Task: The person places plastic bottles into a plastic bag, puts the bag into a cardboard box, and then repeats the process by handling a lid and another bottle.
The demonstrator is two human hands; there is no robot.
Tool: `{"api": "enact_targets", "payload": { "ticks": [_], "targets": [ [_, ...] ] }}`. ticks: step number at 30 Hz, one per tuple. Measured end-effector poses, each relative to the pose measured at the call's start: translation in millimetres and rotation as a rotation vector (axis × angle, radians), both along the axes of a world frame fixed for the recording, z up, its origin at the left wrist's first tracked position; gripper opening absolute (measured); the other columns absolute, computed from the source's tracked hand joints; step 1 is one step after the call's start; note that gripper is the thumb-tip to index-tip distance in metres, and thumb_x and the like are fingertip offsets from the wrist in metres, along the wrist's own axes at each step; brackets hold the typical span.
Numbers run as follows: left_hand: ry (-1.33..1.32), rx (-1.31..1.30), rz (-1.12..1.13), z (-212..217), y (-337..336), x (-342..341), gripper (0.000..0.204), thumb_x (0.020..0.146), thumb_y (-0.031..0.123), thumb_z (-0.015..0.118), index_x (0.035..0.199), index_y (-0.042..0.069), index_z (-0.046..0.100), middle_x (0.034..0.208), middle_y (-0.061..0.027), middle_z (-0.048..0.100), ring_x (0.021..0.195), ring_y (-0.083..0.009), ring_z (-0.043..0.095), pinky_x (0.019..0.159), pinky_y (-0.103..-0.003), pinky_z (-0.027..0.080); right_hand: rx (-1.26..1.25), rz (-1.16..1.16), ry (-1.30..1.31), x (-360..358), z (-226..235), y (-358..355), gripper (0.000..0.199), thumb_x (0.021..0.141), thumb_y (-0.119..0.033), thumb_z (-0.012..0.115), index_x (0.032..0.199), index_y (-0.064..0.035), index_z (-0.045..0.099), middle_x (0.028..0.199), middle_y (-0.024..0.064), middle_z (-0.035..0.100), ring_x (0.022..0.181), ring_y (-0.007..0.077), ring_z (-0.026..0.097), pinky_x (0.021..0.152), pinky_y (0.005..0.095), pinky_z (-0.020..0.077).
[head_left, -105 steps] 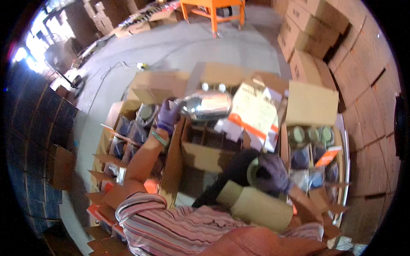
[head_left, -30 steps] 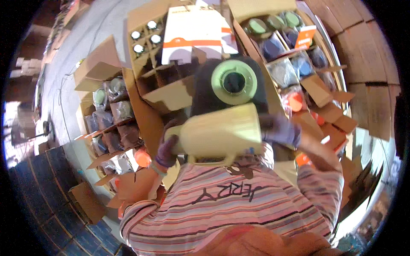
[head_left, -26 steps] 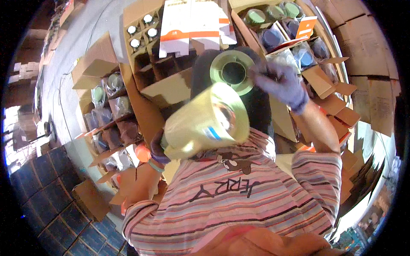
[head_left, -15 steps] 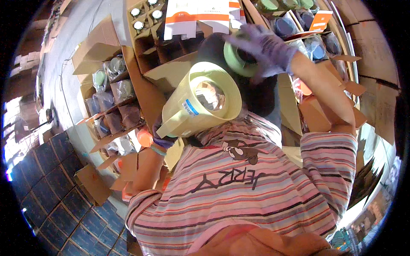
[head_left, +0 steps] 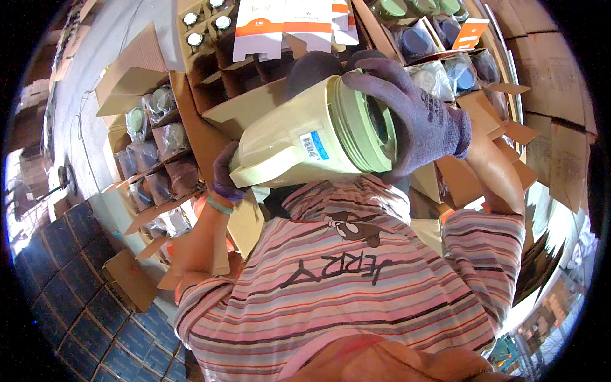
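Now that right hand has carried green ring from dark knees to mouth of cream jug, parts look mated, seating perhaps unfinished. Right fingers, spread wide, grip ring's edge; left hand cups jug's base, fingertips hidden. Jug tilted between hands.

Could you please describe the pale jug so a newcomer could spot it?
Above the striped shirt, the left hand holds the pale jug sideways and the right hand grips its green ring. Unlike the bagged containers nearby, it is unwrapped and bears a blue-and-white sticker.
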State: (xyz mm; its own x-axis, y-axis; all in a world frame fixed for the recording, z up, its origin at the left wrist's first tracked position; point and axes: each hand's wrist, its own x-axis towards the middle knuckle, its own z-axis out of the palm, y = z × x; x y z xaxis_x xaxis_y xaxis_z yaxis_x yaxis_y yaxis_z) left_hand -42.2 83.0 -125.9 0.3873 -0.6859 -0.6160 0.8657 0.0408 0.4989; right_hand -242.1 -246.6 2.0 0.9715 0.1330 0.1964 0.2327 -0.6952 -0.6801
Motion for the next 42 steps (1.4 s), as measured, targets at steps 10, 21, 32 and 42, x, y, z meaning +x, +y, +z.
{"api": "enact_targets", "payload": {
  "ticks": [10, 21, 32, 42],
  "targets": [
    [-0.351, 0.056, -0.082, 9.7, -1.9, -3.1, 0.029, 0.091, 0.025, 0.051, 0.109, 0.003, 0.059, 0.104, -0.0132, 0.064, 0.095, -0.0266, 0.063, 0.088, -0.041, 0.051, 0.049, 0.021, -0.020, -4.0, -9.8, 0.4, 0.124, 0.031, -0.026, 0.089, 0.140, -0.0120, 0.032, 0.133, 0.0222, 0.033, 0.125, 0.0414, 0.037, 0.106, 0.0444, 0.0360],
    [-0.350, 0.112, -0.146, -8.9, 1.4, 19.1, 0.034, 0.090, 0.026, 0.050, 0.115, 0.005, 0.058, 0.109, -0.0135, 0.064, 0.100, -0.0269, 0.062, 0.090, -0.042, 0.050, 0.143, -0.098, -0.050, -23.2, -39.6, 4.7, 0.130, 0.037, -0.031, 0.091, 0.144, -0.0057, 0.021, 0.134, 0.0231, 0.033, 0.126, 0.0396, 0.037, 0.106, 0.0424, 0.0349],
    [-0.566, -0.001, 0.031, 55.6, -29.8, 1.9, 0.058, 0.089, 0.031, 0.055, 0.136, 0.000, 0.039, 0.130, -0.0159, 0.049, 0.120, -0.0283, 0.048, 0.105, -0.039, 0.035, 0.811, -0.237, 0.162, -40.0, -70.8, -2.4, 0.107, 0.063, -0.011, 0.076, 0.146, -0.0039, 0.010, 0.140, 0.0129, 0.036, 0.131, 0.0221, 0.034, 0.109, 0.0372, 0.0273],
    [-0.328, -0.155, -0.003, 64.2, -34.1, 19.6, 0.056, 0.091, 0.034, 0.053, 0.136, 0.004, 0.039, 0.128, -0.0152, 0.051, 0.116, -0.0291, 0.051, 0.100, -0.045, 0.041, 0.292, -0.210, -0.291, -39.9, -23.9, -2.8, 0.123, 0.049, -0.046, 0.082, 0.143, 0.0016, 0.020, 0.139, 0.0191, 0.033, 0.128, 0.0299, 0.035, 0.106, 0.0409, 0.0296]
  ]
}}
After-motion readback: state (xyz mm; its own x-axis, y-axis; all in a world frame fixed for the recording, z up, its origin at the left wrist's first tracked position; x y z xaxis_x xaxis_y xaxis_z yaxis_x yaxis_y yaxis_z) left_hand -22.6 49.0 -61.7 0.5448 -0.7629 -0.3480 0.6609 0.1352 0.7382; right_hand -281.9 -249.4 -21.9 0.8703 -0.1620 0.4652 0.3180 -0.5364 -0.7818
